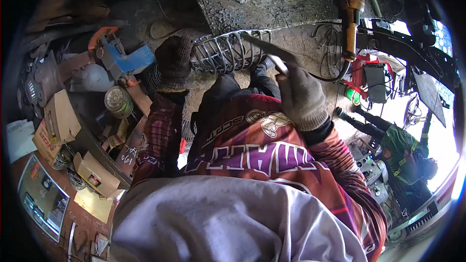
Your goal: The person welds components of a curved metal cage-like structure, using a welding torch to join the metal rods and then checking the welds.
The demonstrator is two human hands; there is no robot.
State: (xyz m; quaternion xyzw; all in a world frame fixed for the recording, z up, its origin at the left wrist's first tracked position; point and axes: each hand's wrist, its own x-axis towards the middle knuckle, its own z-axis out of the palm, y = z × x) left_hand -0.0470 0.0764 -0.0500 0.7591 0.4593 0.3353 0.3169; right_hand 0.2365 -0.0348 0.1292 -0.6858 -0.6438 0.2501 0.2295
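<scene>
A spring-like cage of bent metal rods (pixel 228 53) lies lengthwise in front of my legs, by the near edge of the metal worktable. My left hand (pixel 174 63), in a dark knit glove, is closed at the cage's left end. Rod loops show on both sides of that glove. In a grey-brown glove, my right hand (pixel 306 98) is closed on a hand tool (pixel 272 48) with a pale shaft and a long dark tapering head. Its tip overlaps the cage's upper side in view; whether they touch I cannot tell. The right glove hides the tool's grip.
Beyond the cage is a worktable (pixel 272 5), with an orange-bodied power tool (pixel 353 0) and cable at its right. On my left are a blue metal clamp (pixel 128 62), a can (pixel 118 101) and open cardboard boxes (pixel 97 174). Another person (pixel 400 148) in green is at far right.
</scene>
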